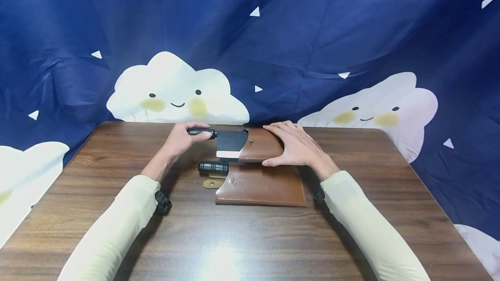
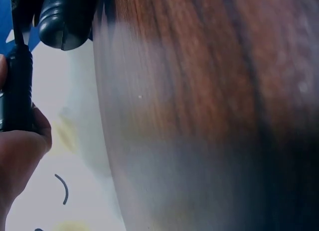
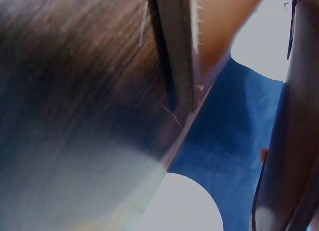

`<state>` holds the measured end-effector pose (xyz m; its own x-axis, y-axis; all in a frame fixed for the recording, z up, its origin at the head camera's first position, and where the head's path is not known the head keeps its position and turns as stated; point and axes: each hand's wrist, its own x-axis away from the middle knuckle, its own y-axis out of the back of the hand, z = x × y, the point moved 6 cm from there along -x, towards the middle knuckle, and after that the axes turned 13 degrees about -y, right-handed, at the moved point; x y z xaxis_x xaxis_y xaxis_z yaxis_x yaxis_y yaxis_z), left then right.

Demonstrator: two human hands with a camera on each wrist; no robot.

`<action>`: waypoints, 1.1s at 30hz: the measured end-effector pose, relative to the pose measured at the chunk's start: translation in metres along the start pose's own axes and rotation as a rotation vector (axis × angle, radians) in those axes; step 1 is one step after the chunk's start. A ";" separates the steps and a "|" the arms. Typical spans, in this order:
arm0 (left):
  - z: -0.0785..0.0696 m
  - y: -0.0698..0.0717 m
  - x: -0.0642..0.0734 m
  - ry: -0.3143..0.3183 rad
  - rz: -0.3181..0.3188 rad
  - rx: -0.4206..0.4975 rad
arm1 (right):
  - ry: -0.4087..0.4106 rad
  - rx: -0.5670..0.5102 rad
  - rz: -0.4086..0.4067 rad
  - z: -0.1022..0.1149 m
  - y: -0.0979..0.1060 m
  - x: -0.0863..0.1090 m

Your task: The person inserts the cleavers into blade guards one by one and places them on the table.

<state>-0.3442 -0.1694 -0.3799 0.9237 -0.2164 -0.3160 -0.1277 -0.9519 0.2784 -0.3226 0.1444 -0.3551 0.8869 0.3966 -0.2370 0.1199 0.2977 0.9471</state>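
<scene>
My left hand (image 1: 181,138) holds the black ridged handle (image 1: 201,132) of a cleaver, thumb and fingers around it. The cleaver's dark blade (image 1: 230,141), pale along its lower edge, is partly inside a brown leather sheath (image 1: 262,145) with a snap stud. Its front part is hidden in the leather. At the sheath's far end, my right hand (image 1: 294,143) grips it, fingers along the top and thumb at the bottom edge. In the right wrist view the held sheath (image 3: 299,116) fills the right side. The left wrist view shows the gripped handle (image 2: 17,86) at its left edge.
Just nearer on the brown wooden table (image 1: 175,237) lies a larger brown leather sheath (image 1: 263,187), with a thick black handle (image 1: 213,167) sticking out at its left. A tan snap strap (image 1: 212,184) lies beside it. A blue cloud-print cloth (image 1: 281,47) hangs behind the table.
</scene>
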 end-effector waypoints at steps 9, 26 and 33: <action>-0.005 -0.007 -0.001 -0.012 -0.010 -0.028 | 0.006 -0.011 0.000 0.005 0.000 -0.002; -0.009 -0.020 -0.007 -0.013 -0.019 -0.047 | 0.028 -0.008 0.000 0.012 -0.004 -0.007; -0.011 -0.022 -0.008 -0.032 -0.017 -0.055 | 0.027 -0.015 -0.004 0.013 -0.006 -0.007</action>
<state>-0.3451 -0.1441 -0.3740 0.9137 -0.2076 -0.3495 -0.0909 -0.9423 0.3221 -0.3242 0.1286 -0.3562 0.8740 0.4185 -0.2468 0.1169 0.3119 0.9429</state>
